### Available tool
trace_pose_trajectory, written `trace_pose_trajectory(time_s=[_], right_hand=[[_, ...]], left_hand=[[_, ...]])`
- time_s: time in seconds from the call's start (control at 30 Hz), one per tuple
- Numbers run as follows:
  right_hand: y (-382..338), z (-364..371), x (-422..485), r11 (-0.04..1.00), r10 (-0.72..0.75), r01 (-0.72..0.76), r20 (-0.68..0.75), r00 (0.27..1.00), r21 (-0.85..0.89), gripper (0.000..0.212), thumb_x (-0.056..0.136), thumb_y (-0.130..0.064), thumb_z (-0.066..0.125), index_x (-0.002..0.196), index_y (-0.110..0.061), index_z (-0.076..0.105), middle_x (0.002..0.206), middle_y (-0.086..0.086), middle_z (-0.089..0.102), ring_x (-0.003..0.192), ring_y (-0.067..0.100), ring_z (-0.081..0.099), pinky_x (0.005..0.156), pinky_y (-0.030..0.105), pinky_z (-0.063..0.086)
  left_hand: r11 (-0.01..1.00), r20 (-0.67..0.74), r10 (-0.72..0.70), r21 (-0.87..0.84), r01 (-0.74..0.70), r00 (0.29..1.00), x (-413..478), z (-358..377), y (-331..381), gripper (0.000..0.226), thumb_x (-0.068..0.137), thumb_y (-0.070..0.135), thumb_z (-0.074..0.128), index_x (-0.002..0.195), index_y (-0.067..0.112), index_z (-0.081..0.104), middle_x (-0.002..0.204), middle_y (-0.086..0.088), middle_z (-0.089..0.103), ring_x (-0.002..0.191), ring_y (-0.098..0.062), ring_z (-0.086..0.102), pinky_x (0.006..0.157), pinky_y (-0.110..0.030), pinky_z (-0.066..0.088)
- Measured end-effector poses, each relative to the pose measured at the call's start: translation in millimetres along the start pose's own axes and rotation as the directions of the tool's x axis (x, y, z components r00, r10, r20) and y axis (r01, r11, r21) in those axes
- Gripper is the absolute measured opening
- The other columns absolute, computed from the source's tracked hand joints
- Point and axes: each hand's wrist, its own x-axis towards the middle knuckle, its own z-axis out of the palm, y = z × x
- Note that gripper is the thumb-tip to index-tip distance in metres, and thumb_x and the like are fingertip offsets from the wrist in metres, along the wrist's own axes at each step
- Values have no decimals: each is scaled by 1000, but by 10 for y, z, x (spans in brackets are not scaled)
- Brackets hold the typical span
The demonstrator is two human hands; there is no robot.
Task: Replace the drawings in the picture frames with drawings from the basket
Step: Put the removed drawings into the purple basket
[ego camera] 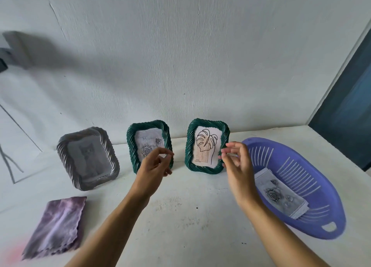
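- Hands: left hand (155,166) and right hand (235,160) are both hovering with fingers loosely curled, holding nothing. Cannot tell whether the right fingertips are touching the frame edge.
- Leaf frame (207,122) is standing just left of the right fingertips. Rose frame (147,124) is standing directly behind the left hand, and grey frame (64,148) well to its left.
- Basket (313,166) is lying just right of the right wrist, with a rose drawing (279,194) resting flat inside.
- Step, as judged: taking up the leaf frame to open its back. Advising one hand on each side rim, keeping fingers off the leaf drawing (206,146) and laying the frame face down.
- Frame rims are showing twisted, ribbed moulding with rounded corners, probably hard and grippy. The basket is looking like slotted oval plastic. The paper is looking thin and likely creasing easily.
- Cloth (58,226), soft and rumpled, is lying well left of both hands.
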Motion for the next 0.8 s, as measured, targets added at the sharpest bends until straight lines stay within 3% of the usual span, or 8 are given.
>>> trace_pose_trajectory(time_s=[0.13, 0.3, 0.4, 0.53, 0.63, 0.7, 0.73, 0.8], right_hand=[[-50, -164, -116, 998, -14, 22, 132, 991, -66, 17, 95, 1, 58, 95, -16, 61, 84, 1, 66, 70, 19, 66, 70, 36, 54], [-125, -422, -236, 917, -156, 221, 209, 965, -333, 15, 93, -3, 63, 91, -17, 64, 80, -8, 66, 71, 13, 59, 63, 23, 47], [-135, -590, -245, 832, -235, 316, 228, 945, -455, 7, 92, -11, 60, 93, -15, 65, 83, -9, 65, 76, 11, 59, 70, 21, 46], [39, -867, -210, 705, -180, 343, 311, 933, -620, 12, 88, -17, 63, 99, -19, 64, 91, -8, 60, 83, 17, 57, 77, 39, 52], [125, -993, -214, 614, -75, 331, 365, 928, -716, 25, 85, -19, 72, 109, -20, 63, 97, -3, 59, 89, 23, 59, 79, 44, 52], [144, -1035, -211, 620, 5, 304, 391, 921, -724, 34, 85, -25, 72, 115, -22, 58, 103, -2, 59, 92, 23, 61, 79, 44, 52], [155, -1043, -209, 628, 49, 285, 402, 914, -725, 38, 85, -28, 72, 119, -24, 55, 106, -2, 59, 94, 23, 62, 79, 44, 53], [181, -1067, -209, 610, 108, 274, 420, 901, -744, 46, 87, -34, 71, 126, -27, 49, 111, -1, 60, 97, 24, 62, 80, 44, 53]], left_hand=[[996, -35, -70, -62, 68, 997, -163, -108, -27, 10, 101, 16, 57, 95, 14, 65, 63, -3, 54, 64, -19, 46, 68, -35, 40], [984, -38, -139, -117, 133, 990, -361, -181, -112, 12, 100, 14, 59, 92, 10, 66, 62, 3, 43, 64, -20, 39, 68, -38, 36], [978, 22, -178, -105, 179, 984, -455, -87, -180, 15, 100, 12, 58, 90, 12, 69, 60, 1, 45, 59, -19, 43, 66, -36, 38], [984, 181, -162, 106, 145, 970, -547, 276, -289, 18, 99, 10, 57, 94, 18, 72, 65, 1, 63, 62, -12, 57, 68, -31, 47], [963, 280, -120, 266, 43, 952, -573, 619, -396, 19, 98, 17, 59, 96, 32, 71, 82, 8, 69, 76, -8, 63, 71, -26, 51], [934, 297, -85, 356, -27, 951, -556, 845, -484, 16, 98, 23, 60, 104, 33, 70, 96, 11, 66, 85, -7, 62, 76, -17, 49], [918, 288, -75, 394, -47, 955, -529, 946, -521, 17, 98, 25, 59, 111, 32, 68, 101, 11, 64, 89, -7, 61, 80, -17, 48], [870, 246, -81, 490, -52, 966, -451, 1143, -574, 25, 97, 34, 58, 122, 32, 63, 109, 10, 61, 95, -10, 61, 92, -31, 49]])
